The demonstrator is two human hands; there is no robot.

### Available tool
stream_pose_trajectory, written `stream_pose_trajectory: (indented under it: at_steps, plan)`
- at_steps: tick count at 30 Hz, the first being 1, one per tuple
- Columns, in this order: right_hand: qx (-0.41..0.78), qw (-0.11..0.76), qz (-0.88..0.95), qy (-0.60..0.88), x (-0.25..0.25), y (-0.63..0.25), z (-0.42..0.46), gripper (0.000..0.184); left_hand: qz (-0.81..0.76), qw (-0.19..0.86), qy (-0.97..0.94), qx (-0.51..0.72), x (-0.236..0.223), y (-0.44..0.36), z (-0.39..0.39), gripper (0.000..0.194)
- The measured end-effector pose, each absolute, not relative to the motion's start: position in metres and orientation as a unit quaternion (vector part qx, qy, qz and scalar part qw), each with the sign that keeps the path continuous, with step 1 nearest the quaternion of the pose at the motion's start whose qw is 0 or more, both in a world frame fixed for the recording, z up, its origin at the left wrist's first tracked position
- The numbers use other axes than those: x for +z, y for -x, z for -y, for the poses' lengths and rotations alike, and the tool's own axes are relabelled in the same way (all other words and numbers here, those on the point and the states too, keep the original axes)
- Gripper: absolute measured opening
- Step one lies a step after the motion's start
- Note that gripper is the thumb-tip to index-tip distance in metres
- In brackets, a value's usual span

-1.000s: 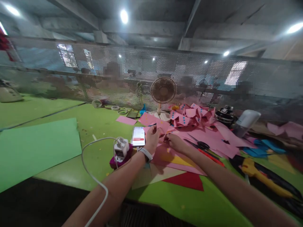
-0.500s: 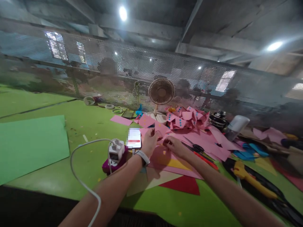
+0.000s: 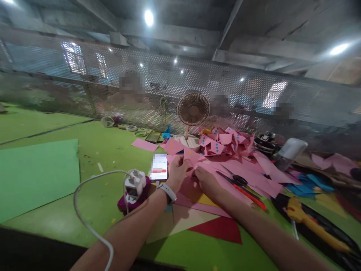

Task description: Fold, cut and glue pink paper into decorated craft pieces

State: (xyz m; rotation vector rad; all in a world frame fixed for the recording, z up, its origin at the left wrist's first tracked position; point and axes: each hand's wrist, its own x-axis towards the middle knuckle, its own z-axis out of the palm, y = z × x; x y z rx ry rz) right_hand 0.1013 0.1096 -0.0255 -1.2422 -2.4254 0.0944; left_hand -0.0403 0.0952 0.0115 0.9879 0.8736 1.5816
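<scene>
My left hand (image 3: 178, 172), with a pale watch strap (image 3: 168, 192) at the wrist, is closed with its fingertips on a folded piece of pink paper (image 3: 189, 153). Close on its right, my right hand (image 3: 207, 180) has its fingers curled together over the pink sheets. What those fingers pinch is too small and hidden to make out. Yellow paper (image 3: 197, 196), a cream sheet (image 3: 180, 218) and a red sheet (image 3: 218, 229) lie under and in front of the hands. Black scissors (image 3: 239, 180) and a red-handled tool (image 3: 254, 199) rest beside my right forearm.
A phone (image 3: 159, 168) and a purple power block (image 3: 126, 205) with white plugs and a cable stand left. Behind are a small fan (image 3: 193, 109) and a heap of pink paper shapes (image 3: 225, 141). A yellow glue gun (image 3: 299, 212) lies right, a green sheet (image 3: 36, 177) far left.
My right hand has shifted slightly left, nearer my left hand, and its fingers have curled in more. The view has swung a little; the left hand keeps its grip.
</scene>
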Motion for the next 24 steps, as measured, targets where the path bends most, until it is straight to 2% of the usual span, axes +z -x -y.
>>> stream_pose_trajectory:
  at_steps: [18,24]
  plan:
    - [0.124,0.270,0.851,0.433,-0.022,-0.107,-0.106,0.012,-0.372,0.526,-0.386,0.660,0.012,0.039,-0.096,0.016]
    - [0.185,0.383,0.810,0.403,-0.007,-0.115,-0.104,0.009,-0.368,0.557,-0.373,0.644,0.011,0.035,-0.091,0.014]
